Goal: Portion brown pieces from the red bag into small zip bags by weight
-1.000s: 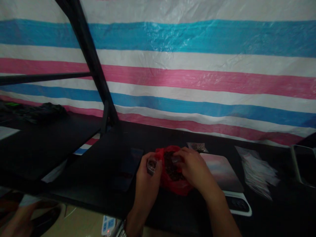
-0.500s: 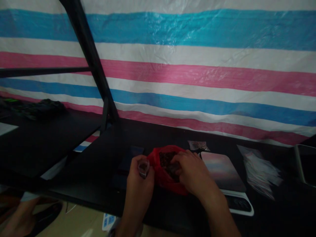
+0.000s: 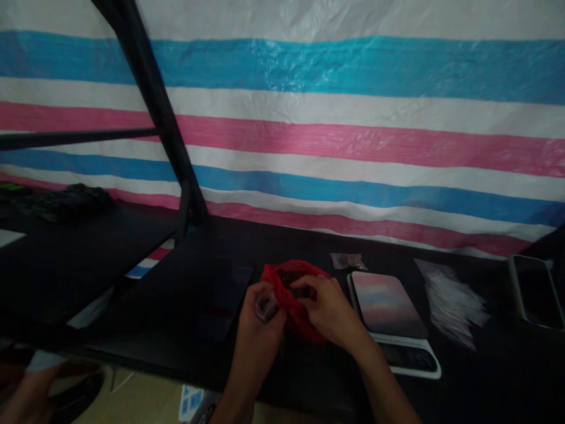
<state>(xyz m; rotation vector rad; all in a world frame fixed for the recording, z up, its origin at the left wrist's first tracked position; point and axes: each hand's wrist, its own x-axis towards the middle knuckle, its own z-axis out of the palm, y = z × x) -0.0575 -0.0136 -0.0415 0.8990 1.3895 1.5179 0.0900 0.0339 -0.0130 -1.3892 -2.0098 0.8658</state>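
Observation:
My left hand (image 3: 258, 335) is closed around a small clear plastic bag (image 3: 265, 306), its mouth open and facing up. Right beside it sits a red bag (image 3: 304, 328) on the black table, opened wide, with small dark brown pieces (image 3: 289, 275) inside. Over the red bag's opening is my right hand (image 3: 329, 306), thumb and fingers bent together in a pinch. What those fingertips hold is too dark and small to make out. A white kitchen scale (image 3: 391, 303) lies just right of my right hand, with nothing on its plate.
Behind the scale lies a small filled clear bag (image 3: 348, 261). Farther right are a pile of clear zip bags (image 3: 454, 309) and a phone-like device (image 3: 536, 291). A dark flat object (image 3: 227, 300) lies left of my hands. A black metal post (image 3: 154, 106) rises at left.
My right hand has drawn back from deeper among the brown pieces toward the near rim. My left hand with the small bag is closer to the red bag. The view has shifted slightly.

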